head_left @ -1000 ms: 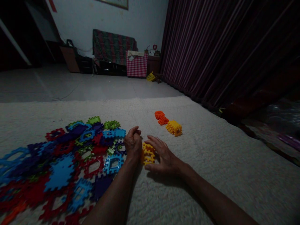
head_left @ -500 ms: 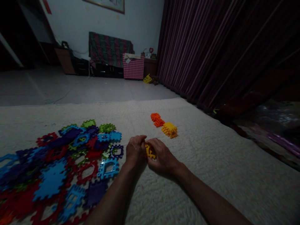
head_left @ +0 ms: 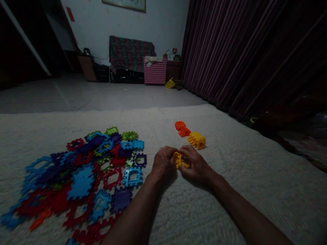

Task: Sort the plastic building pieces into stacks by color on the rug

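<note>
Head view, dim room: two bare forearms reached forward over a white quilted mat [head_left: 230, 190] laid on the floor. The left hand [head_left: 163, 163] and the right hand [head_left: 196, 166] met near the middle of the mat, both curled and pinching one small yellow notched piece [head_left: 178, 160] between their fingertips, just above the mat. How much of the piece lay hidden inside the fingers could not be told.

Just beyond the hands, toward the far edge of the mat, sat a finished yellow cube [head_left: 196, 140], with a flat orange cluster [head_left: 182, 128] touching its far side. Toward the left edge spread a loose pile of flat pieces [head_left: 89, 170] in blue, red, purple and green, all with toothed edges. A dark striped curtain [head_left: 242, 51] hung past the right edge.

By the look of the grip, the step in hand was pressing yellow toothed parts together. A next move would call for lining up the teeth squarely and squeezing evenly from both sides
</note>
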`<state>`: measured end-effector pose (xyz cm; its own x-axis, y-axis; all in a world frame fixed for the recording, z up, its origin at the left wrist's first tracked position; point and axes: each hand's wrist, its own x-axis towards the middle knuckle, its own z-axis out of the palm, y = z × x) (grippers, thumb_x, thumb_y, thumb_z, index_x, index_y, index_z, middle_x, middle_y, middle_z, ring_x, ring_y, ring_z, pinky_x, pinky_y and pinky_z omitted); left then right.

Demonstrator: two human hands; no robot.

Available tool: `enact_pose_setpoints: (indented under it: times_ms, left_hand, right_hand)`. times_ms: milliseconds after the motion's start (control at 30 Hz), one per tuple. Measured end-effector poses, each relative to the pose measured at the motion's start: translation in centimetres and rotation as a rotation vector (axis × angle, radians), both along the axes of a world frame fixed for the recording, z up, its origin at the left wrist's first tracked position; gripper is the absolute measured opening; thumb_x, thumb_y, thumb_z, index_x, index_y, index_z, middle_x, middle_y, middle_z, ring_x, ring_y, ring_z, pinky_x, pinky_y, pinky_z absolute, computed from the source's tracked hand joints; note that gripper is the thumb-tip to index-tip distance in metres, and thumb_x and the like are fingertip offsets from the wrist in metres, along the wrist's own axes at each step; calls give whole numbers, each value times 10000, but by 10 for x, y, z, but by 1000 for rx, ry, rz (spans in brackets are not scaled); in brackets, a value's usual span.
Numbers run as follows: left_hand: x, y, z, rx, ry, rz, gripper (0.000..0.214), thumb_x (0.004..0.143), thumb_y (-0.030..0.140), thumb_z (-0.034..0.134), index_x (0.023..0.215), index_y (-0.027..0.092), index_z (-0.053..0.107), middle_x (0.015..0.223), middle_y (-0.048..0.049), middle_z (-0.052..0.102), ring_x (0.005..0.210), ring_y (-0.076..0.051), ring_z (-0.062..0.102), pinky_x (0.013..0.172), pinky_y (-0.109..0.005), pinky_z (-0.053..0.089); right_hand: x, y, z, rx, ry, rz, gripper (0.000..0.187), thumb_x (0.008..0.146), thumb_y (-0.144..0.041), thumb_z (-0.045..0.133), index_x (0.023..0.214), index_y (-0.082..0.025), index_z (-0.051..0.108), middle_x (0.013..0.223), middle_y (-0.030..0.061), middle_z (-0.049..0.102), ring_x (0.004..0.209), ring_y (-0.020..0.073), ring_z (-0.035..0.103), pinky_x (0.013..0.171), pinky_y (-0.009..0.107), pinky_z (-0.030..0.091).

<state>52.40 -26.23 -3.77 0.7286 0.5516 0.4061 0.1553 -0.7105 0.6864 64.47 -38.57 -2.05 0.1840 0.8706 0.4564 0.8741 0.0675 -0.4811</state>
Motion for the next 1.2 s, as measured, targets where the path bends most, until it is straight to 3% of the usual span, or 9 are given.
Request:
enact_pose_setpoints:
  times_ms: [233,500,600,700,833,933,1200]
  left_hand:
    - [3,5,-6,48,59,14,306,843,113,514,1050,194,723,966,-67,712,901,-190,632,851,-313,509]
    - [5,5,-9,29,3,39,313,839,81,497,1025,185,727,959,-65,726,897,-183,653,862,-310,514]
    - [5,5,-10,15,-9,44,317,830,82,492,1015,178,731,947,-67,727,887,-188,658,848,-314,516]
    - [6,6,-13,22,-28,43,321,831,94,480,1014,168,732,934,-77,725,872,-199,661,827,-328,519]
    - [6,8,-16,42,-59,29,302,848,132,474,1005,162,731,937,-86,729,873,-209,668,824,-341,518]
    - [6,9,-16,42,-60,27,296,856,152,469,998,164,728,946,-88,733,876,-211,673,821,-345,518]
    - [4,8,-15,35,-45,38,291,846,164,477,992,177,729,943,-78,735,875,-206,674,817,-342,520]
  right_hand:
    - [7,-1,7,-60,10,-27,312,770,-241,641,1080,-206,637,996,63,614,891,211,598,791,360,524]
    - [19,-2,-5,179,74,-151,368,783,-351,678,1102,-192,583,997,72,625,823,203,620,697,340,541]
    - [34,-8,-6,372,120,-304,373,806,-378,659,1119,-202,560,1067,78,585,883,202,613,709,336,548]
    - [54,-18,-11,518,155,-564,407,809,-431,652,1125,-196,549,1098,87,562,923,210,599,724,351,547]
    - [71,-24,-19,395,130,-772,434,794,-461,652,1117,-183,570,1058,91,580,895,221,597,738,379,537]
    - [72,-21,-22,300,84,-787,425,781,-452,655,1103,-181,594,1075,107,578,910,237,601,736,383,541]
    - [74,-9,-24,273,87,-746,439,770,-469,664,1095,-177,618,1056,112,579,915,248,610,760,393,558]
